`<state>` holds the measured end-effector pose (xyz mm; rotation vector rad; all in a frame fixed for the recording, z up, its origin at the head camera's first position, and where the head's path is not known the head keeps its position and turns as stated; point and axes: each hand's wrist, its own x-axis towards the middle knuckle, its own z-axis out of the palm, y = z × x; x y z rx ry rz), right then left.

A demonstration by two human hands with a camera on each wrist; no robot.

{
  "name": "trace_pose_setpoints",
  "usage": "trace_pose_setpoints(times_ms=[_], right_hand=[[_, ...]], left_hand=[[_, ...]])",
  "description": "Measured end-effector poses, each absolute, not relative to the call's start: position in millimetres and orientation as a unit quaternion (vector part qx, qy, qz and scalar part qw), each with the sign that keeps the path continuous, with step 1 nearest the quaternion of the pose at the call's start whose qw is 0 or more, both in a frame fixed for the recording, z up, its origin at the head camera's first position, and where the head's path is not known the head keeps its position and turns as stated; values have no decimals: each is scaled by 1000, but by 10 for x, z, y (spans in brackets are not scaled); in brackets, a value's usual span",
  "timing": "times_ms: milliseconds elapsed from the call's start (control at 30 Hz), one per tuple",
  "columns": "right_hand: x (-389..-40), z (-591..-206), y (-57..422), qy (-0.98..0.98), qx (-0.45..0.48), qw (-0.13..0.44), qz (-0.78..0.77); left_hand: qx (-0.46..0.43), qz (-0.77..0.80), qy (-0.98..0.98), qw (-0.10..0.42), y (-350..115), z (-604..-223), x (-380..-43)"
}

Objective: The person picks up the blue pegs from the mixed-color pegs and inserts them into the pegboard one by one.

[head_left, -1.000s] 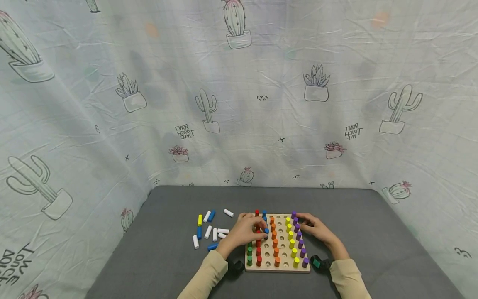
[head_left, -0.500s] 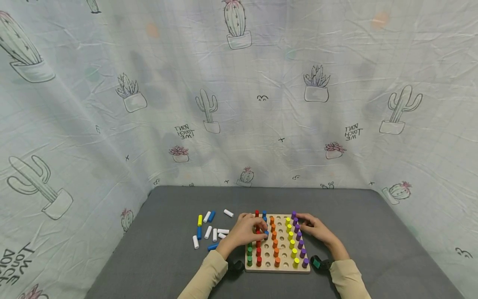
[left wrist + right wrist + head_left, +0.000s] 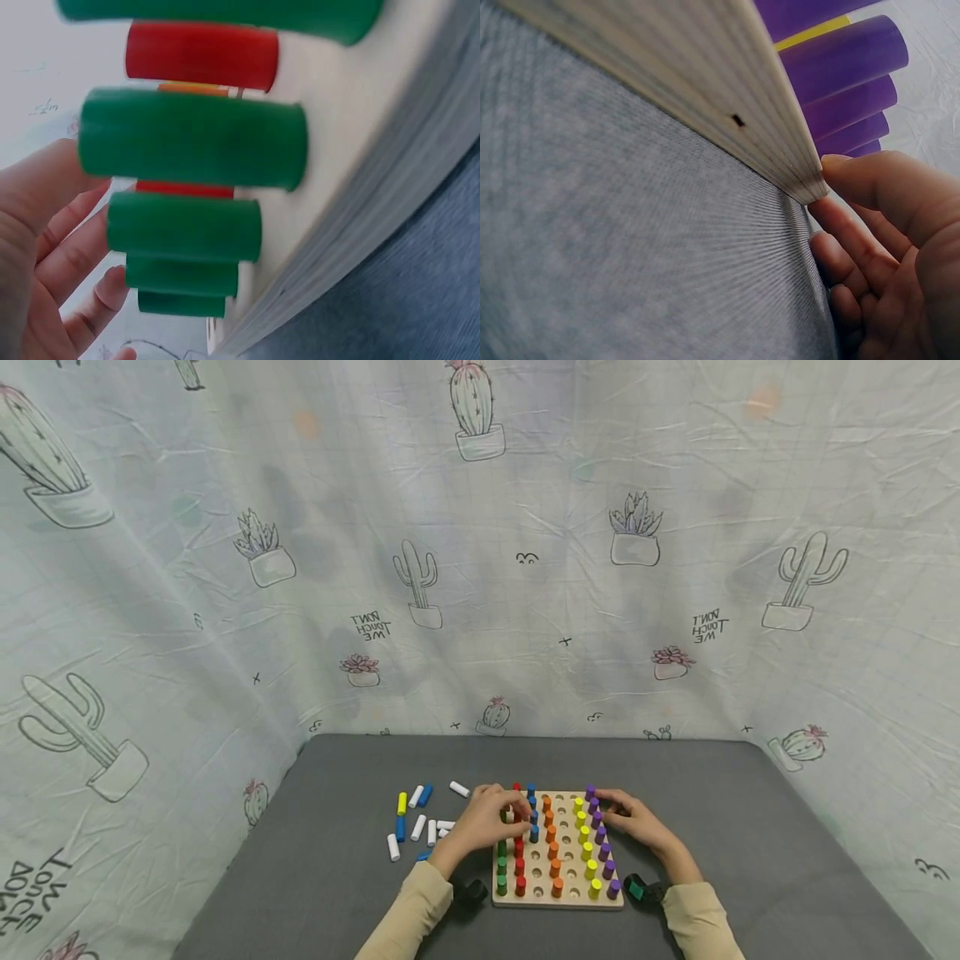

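Observation:
A wooden pegboard (image 3: 557, 900) stands on the grey table with columns of green, red, blue, orange, yellow and purple pegs. My left hand (image 3: 483, 818) hovers over its left side, thumb and forefinger parted beside an upright blue peg (image 3: 534, 833), gripping nothing. In the left wrist view, the green pegs (image 3: 193, 139) stand in front of that hand's fingers. At the board's far right corner, my right hand (image 3: 637, 820) pinches the edge, thumb by the purple pegs (image 3: 847, 60) and fingertips against the side in the right wrist view.
Loose white pegs (image 3: 393, 847), blue pegs (image 3: 400, 827) and a yellow peg (image 3: 402, 802) lie on the table left of the board. Bare holes (image 3: 536, 872) show in the blue column and in the column between orange and yellow. A cactus-print curtain (image 3: 480, 610) surrounds the table.
My left hand has lowered a blue peg into the blue column, let go of it and drawn slightly left. The right hand stays at the board's corner.

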<state>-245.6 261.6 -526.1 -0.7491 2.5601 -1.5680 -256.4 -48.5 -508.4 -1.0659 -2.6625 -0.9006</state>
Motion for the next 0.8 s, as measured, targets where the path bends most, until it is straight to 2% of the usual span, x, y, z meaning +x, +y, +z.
trace_pose_setpoints(times_ms=[267,800], right_hand=[[-2447,-5258,2619,834,-232,25,-500],[-2456,-5259,2619,832,-236,32,-502]], left_hand=[[-343,-313,-882,83,-557,-5048,-2607],[-316,-338,-884,67,-752,-5040,-2660]])
